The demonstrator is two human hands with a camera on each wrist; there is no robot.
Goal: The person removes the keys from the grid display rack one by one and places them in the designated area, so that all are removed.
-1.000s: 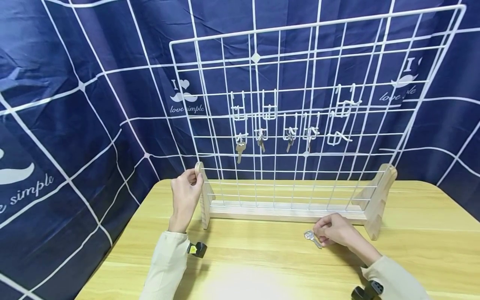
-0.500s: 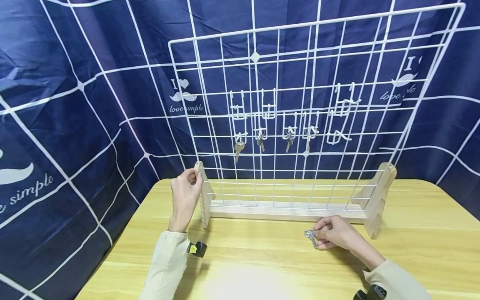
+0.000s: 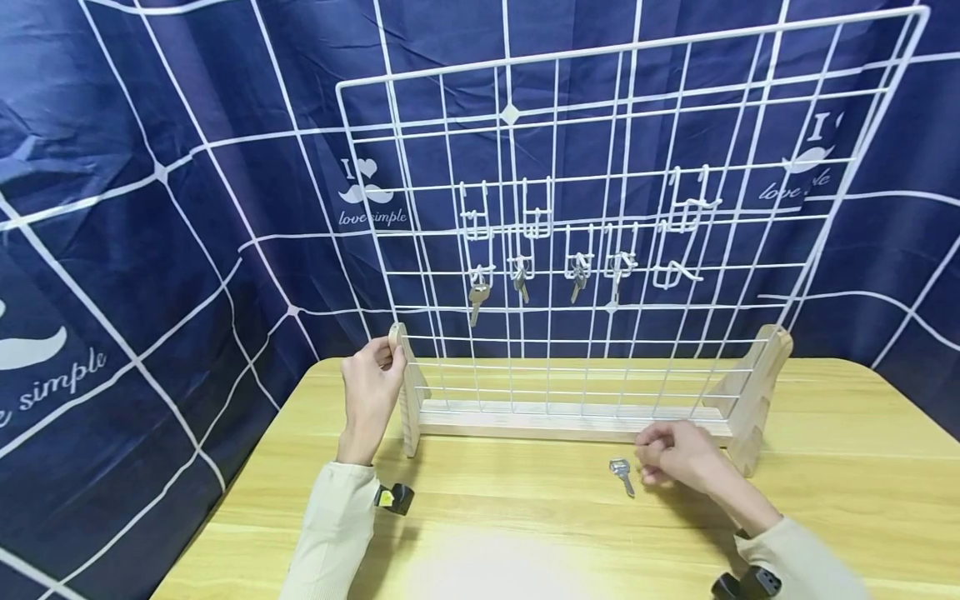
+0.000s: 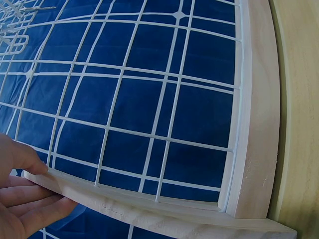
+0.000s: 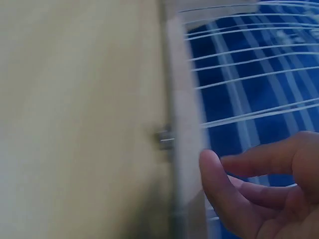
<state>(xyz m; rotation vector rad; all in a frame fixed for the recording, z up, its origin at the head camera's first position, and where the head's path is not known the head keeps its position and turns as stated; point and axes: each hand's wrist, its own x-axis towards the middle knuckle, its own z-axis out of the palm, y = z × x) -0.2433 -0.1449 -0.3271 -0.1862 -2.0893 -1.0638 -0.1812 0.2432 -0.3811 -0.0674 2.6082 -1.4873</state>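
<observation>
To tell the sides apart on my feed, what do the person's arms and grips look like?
The left sleeve and right sleeve are cream. The left wrist camera is black with a yellow marking; the right wrist camera, black, shows none. Left grip and right grip are ungloved.

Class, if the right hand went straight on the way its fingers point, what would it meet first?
Most likely the key lying on the table, just ahead of the right hand in the head view. The hand's height above the table is unclear, so it might pass over the key instead.
</observation>
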